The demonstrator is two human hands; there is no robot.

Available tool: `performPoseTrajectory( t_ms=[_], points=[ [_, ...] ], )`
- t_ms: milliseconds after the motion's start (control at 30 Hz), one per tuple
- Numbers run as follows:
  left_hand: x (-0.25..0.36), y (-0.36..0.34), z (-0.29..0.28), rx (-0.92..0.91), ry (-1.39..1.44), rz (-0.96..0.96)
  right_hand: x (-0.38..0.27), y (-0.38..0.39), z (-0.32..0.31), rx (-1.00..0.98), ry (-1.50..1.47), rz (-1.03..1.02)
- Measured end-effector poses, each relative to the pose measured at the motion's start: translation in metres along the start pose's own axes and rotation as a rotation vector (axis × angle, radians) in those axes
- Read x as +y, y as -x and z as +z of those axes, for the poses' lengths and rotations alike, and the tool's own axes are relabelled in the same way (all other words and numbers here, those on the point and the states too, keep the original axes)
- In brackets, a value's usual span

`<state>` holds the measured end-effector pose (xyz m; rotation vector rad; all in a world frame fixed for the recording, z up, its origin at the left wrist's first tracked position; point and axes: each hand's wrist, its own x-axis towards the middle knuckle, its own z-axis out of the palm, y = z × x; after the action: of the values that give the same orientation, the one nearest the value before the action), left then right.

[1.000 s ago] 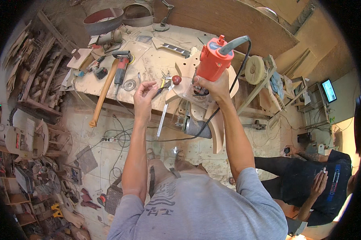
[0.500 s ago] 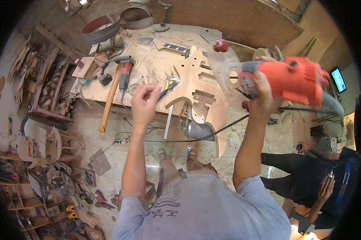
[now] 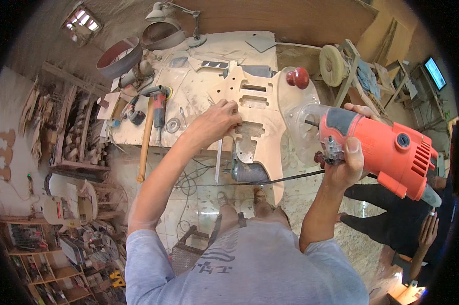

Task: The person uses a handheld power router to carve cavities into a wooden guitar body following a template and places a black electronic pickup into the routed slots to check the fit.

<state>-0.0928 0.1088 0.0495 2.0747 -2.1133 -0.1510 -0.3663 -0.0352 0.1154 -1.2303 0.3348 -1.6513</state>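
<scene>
One right hand (image 3: pixel 345 170) was clamped around one red router (image 3: pixel 387 147) with two dark-red knobs (image 3: pixel 297 77). One guitar body (image 3: pixel 270 117) lay on the bench (image 3: pixel 130 134); the left hand (image 3: pixel 217 119) curled at its left edge, grip impossible to tell. One compartmented shelf (image 3: pixel 61 275) held jumbled small items.

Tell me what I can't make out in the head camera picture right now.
Head view:
Right hand: most fingers hidden behind the red router.
Left hand: fingertips hidden by the hand itself; contact with the guitar body is unclear.
Co-worker: torso partly behind the router.
Screen: contents too small.
</scene>
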Motion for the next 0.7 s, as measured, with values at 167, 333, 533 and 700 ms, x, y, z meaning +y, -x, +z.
performPoseTrajectory(
  t_ms=[167, 333, 533, 700],
  points=[
    [-0.007, -0.011, 0.002, 0.003, -0.023, 0.063, 0.002, -0.001, -0.007, 0.013, -0.036, 0.021],
    [-0.027, -0.010, -0.013, 0.220, 0.432, -0.123, 0.001, -0.001, -0.015, 0.004, -0.046, 0.036],
    [-0.023, 0.007, -0.004, 0.320, 0.341, -0.103, 0.003, 0.001, -0.010, 0.029, -0.123, 0.062],
    [-0.044, 0.037, -0.044, 0.435, 0.425, -0.219, 0.001, 0.008, 0.005, 0.013, -0.153, 0.016]
  ],
)
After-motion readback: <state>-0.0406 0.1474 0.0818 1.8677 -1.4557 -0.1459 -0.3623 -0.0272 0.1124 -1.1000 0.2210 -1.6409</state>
